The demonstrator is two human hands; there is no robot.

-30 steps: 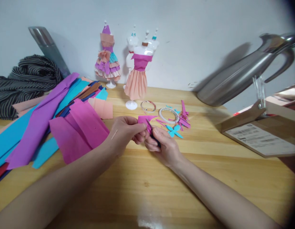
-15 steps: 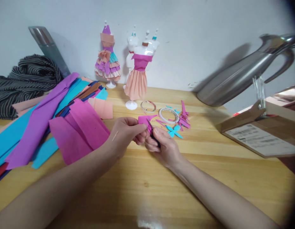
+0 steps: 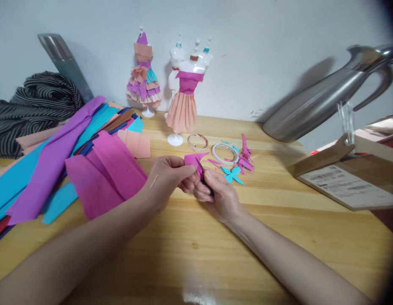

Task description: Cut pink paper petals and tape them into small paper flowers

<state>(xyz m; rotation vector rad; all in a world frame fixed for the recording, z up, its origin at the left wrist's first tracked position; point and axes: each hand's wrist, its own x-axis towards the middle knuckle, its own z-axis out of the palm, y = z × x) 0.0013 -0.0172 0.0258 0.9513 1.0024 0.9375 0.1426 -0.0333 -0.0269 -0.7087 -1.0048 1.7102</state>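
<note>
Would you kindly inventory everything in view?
Sheets: many, multicoloured, left
Striped cloth: one, dark, left
Flask: one, grey, back left
Mannequins: at least four, white, back
Dresses: two, multicoloured, on mannequins
Thin ring: one, silvery, centre
Tape roll: one, white, centre
Cutout: one, turquoise, by tape roll
Scraps: several, magenta and turquoise, centre
Pitcher: one, silver, back right
Cardboard box: one, brown, right
Table: one, wooden, underneath
Wall: one, pale, behind
Scissors: one, dark, centre
Piece: one, magenta, centre
Left hand: one, holding piece
Right hand: one, holding scissors

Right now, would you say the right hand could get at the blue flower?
Probably yes: the flower lies just past the right hand with nothing visible between them, though the scissors fill its grip and would likely need putting down first.
</note>
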